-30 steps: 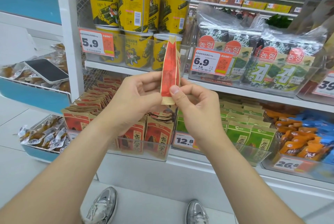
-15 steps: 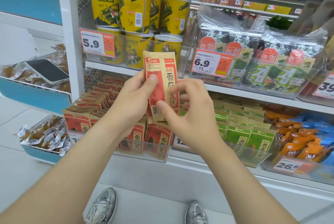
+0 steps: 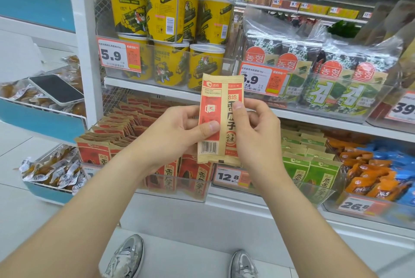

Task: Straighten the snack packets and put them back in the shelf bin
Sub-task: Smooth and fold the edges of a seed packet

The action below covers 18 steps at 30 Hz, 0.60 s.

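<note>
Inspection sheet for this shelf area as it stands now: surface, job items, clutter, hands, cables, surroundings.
Surface: white lower shelf carrying a clear bin.
Job's things: one red-and-tan snack packet held upright in front of the shelves, barcode at its lower end; matching packets stand in rows in the bin.
Clutter: a phone lies on a wire basket of wrapped snacks.
Hands: left hand pinches the held packet's left side, right hand its right side.
Cables: nothing seen.
Surroundings: yellow tubs and seaweed packs above, green packets beside the bin, silver shoes on the floor.
</note>
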Each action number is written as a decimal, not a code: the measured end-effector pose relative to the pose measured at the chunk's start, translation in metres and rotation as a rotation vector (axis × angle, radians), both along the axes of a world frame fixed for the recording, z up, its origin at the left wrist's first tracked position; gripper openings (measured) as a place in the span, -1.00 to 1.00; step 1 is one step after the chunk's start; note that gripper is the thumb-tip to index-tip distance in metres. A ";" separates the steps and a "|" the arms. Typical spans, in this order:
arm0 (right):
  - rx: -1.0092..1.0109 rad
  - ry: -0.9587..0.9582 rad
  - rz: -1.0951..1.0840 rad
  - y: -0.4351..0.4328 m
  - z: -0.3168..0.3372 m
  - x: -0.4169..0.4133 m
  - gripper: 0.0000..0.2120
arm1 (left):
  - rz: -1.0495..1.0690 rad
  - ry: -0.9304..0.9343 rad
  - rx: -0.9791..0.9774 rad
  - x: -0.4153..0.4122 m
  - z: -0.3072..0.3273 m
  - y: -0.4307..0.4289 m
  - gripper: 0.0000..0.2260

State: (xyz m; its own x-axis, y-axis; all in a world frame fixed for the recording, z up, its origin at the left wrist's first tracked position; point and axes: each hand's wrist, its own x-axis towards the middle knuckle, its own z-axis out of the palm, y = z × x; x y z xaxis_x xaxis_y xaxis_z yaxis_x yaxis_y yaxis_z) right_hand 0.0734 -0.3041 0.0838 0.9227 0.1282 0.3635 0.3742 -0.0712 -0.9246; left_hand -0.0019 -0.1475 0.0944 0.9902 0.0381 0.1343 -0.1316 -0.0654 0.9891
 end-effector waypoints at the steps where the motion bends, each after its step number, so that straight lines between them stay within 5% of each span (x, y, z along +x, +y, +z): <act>1: 0.008 0.035 0.019 -0.001 0.001 -0.001 -0.85 | -0.006 0.000 -0.020 0.001 0.000 -0.001 -0.72; 5: 0.049 0.122 0.088 -0.002 0.004 -0.003 -0.83 | 0.030 -0.004 -0.002 0.001 0.000 -0.001 -0.72; 11: -0.158 -0.028 0.115 0.001 -0.003 -0.002 -0.93 | 0.378 -0.078 0.149 0.013 -0.010 -0.001 -0.69; 14: -0.276 -0.142 0.142 0.003 -0.007 -0.008 -0.88 | 0.327 -0.200 0.448 0.017 -0.018 0.001 -0.72; 18: -0.349 -0.211 0.192 -0.001 -0.008 -0.008 -0.83 | 0.251 -0.162 0.538 0.013 -0.016 0.005 -0.80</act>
